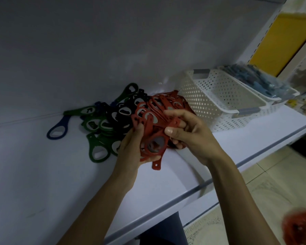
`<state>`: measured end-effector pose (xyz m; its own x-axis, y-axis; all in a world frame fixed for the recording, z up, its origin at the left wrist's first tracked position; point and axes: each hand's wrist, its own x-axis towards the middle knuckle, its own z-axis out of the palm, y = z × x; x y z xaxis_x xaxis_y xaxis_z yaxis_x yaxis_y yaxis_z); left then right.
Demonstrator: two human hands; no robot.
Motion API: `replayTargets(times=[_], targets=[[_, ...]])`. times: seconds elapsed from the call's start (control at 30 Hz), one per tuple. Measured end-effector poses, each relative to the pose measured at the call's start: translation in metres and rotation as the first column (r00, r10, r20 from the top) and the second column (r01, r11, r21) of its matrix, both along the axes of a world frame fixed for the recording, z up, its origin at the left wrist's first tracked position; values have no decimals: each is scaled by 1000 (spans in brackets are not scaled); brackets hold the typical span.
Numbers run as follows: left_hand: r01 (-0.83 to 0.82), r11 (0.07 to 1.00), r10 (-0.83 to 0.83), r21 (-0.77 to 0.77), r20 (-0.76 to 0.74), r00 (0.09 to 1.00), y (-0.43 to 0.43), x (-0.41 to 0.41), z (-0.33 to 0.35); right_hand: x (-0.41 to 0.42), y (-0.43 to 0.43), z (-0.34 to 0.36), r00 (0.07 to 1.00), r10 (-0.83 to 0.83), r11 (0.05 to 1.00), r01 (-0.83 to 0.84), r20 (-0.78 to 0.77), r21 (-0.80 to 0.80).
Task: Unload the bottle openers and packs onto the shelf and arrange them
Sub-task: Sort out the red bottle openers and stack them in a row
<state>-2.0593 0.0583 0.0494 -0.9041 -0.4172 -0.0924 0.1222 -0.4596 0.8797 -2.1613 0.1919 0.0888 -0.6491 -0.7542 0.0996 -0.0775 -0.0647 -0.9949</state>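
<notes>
While we look down from the head camera, our left hand [131, 147] and right hand [189, 133] meet over the white shelf [42, 174], both gripping one bunch of red bottle openers [155, 124]. Our left fingers are curled under the bunch from seven o'clock, thumb pressed on its near edge. Our right fingers [170, 130] are clamped on its right side from four o'clock, with the thumb on top. One red opener's tab [156, 165] hangs below the bunch at six o'clock, just above the shelf.

At nine o'clock from the bunch, more openers lie loose on the shelf: black ones [124, 112] touching the red, green ones [97, 149] beyond them, and a blue one [57, 129] farthest left, apart from the heap.

At two o'clock from our hands stands a white perforated basket [217, 103], nested in a second one of the same kind. Behind it, at the far right of the shelf, lies a heap of bluish packs [265, 80]; what they hold is too blurred to tell.

A blurred orange-red thing [300, 227] shows at the lower right corner.
</notes>
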Motion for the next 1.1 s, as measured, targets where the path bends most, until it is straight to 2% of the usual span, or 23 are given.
replayTargets(times=[0.13, 0.2, 0.27, 0.33, 0.4, 0.47, 0.5, 0.53, 0.73, 0.8, 0.83, 0.9, 0.93, 0.97, 1.03, 1.1], targets=[[171, 972, -165, -158, 50, 985, 6, 3, -2, 4, -14, 6, 995, -72, 995, 77, -64, 69], [130, 972, -121, -197, 56, 991, 7, 3, -4, 8, -20, 5, 981, -182, 983, 183, -62, 12], [20, 993, -16, -115, 36, 999, 3, 2, -5, 14, -22, 2, 910, -352, 933, 361, -217, -1], [-68, 998, 68, 5, -11, 998, -3, 1, -5, 23, -17, -6, 787, -434, 862, 504, -439, 51], [-143, 989, 144, 37, -34, 989, -8, 0, -6, 36, -9, -16, 707, -320, 778, 576, -630, 251], [-189, 982, 190, 32, -35, 981, -9, -1, -9, 51, -5, -26, 621, -46, 601, 642, -782, 475], [-202, 979, 203, 27, -38, 978, -9, -1, -9, 58, -5, -30, 585, 67, 532, 665, -809, 525], [-213, 977, 213, 12, -44, 976, -9, -1, -10, 65, -6, -34, 561, 114, 506, 677, -820, 534], [-284, 935, 272, -213, -84, 959, -4, -1, -5, 79, -7, -34, 410, 66, 546, 748, -910, 377], [-285, 926, 263, -249, -117, 958, -3, 0, -5, 73, 0, -32, 432, -16, 574, 742, -902, 345], [-275, 926, 250, -258, -125, 960, -2, 0, -5, 69, 4, -30, 492, -90, 608, 716, -866, 343], [-243, 939, 215, -243, -136, 967, -1, 0, -4, 61, 9, -27, 706, -279, 742, 589, -652, 320], [-228, 950, 202, -216, -136, 970, -1, 0, -4, 56, 9, -25, 787, -358, 809, 530, -503, 254], [-211, 961, 191, -179, -123, 974, -1, -1, -3, 53, 8, -23, 830, -419, 852, 500, -368, 156], [-211, 972, 200, -101, -107, 974, -2, -1, -1, 46, 4, -19, 857, -485, 870, 492, -174, -5], [-242, 967, 232, -84, -118, 966, -3, -1, -2, 38, 0, -16, 858, -501, 865, 498, -112, -51]])
